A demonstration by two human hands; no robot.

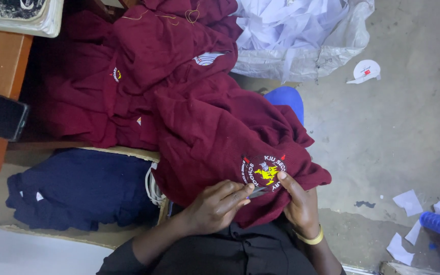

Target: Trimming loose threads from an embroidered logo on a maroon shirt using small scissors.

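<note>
Fingers of the left hand (219,203) pinch small scissors (257,191) right at the embroidered badge (264,170); the right hand (299,203) grips the maroon sweater (215,132) beside it.

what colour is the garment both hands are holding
Maroon garment with an embroidered crest, held by both hands; the head view shows it.

Maroon knit sweater (215,132) lies centre frame, draped over the person's lap, left hand (217,206) and right hand (299,203) on its lower edge beside the embroidered round badge (264,170). More maroon sweaters (128,66) are piled at upper left, above an open cardboard box (6,224) at lower left holding dark navy folded garments (77,188). White plastic sack of pale cloth (301,35) sits at upper right behind the pile; white paper scraps (408,201) lie on the grey concrete floor (398,122) at lower right.
</note>
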